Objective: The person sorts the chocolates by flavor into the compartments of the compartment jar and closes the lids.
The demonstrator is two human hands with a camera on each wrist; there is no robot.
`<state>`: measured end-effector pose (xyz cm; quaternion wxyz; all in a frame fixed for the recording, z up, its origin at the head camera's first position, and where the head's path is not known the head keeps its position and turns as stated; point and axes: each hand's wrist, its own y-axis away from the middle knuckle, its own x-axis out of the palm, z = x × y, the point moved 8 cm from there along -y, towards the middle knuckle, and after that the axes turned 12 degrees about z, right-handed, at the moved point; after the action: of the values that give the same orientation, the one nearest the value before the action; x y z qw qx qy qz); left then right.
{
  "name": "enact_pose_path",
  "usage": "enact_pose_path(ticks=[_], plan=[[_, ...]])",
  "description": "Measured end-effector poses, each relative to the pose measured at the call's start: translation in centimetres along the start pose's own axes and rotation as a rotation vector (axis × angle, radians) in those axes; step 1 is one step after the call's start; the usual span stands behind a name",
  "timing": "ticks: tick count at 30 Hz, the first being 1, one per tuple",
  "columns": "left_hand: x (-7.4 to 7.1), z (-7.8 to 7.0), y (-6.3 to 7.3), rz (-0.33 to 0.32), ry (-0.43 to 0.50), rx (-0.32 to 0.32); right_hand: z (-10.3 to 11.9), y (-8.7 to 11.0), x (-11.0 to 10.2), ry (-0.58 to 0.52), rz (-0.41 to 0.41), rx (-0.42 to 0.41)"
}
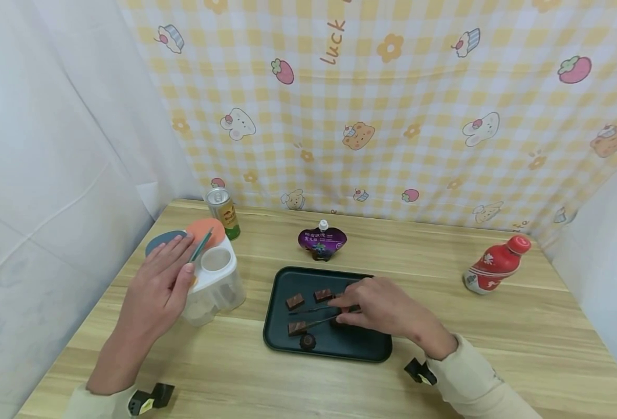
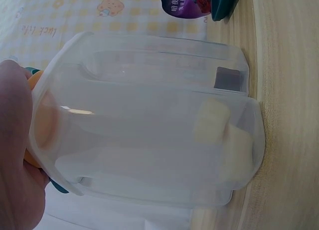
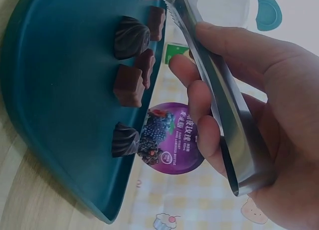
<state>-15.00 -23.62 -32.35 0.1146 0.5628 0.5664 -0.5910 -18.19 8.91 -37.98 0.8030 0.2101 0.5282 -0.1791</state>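
My right hand [image 1: 379,305] grips metal tongs [image 3: 219,100] above a dark green tray [image 1: 334,352]. The toothed tongs' tips stand apart near a chocolate bar piece [image 1: 297,329] on the tray. More chocolates lie there, some ridged and dark like the round chocolate [image 1: 307,341]; my hand hides part of the tray. Fairly straight fingers of my left hand [image 1: 156,285] rest on top of a clear container [image 1: 222,291] with coloured lids. A raised teal lid [image 1: 201,244] stands by its thumb, and one round opening [image 1: 216,259] is uncovered.
Behind the tray stands a purple pouch [image 1: 322,241] with a white cap. A can [image 1: 223,213] is behind the container, and a red bottle [image 1: 497,265] stands at the right. Inside the container lie pale chunks [image 2: 234,150] and a dark piece [image 2: 228,79].
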Motion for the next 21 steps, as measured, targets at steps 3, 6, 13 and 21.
enact_pose_path(ticks=[3, 6, 13, 21], plan=[[0.0, 0.01, -0.04, 0.001, -0.002, 0.0, -0.08, -0.02, 0.08, -0.006, 0.002, 0.003], [-0.01, 0.0, -0.06, 0.0, -0.003, 0.003, -0.2, -0.05, 0.16, -0.01, 0.006, 0.008], [0.0, -0.02, -0.03, -0.003, -0.002, 0.007, -0.47, -0.06, 0.52, -0.015, 0.019, 0.019], [0.01, 0.02, 0.02, -0.004, -0.01, 0.005, -0.68, 0.02, 0.62, -0.01, 0.005, 0.014]])
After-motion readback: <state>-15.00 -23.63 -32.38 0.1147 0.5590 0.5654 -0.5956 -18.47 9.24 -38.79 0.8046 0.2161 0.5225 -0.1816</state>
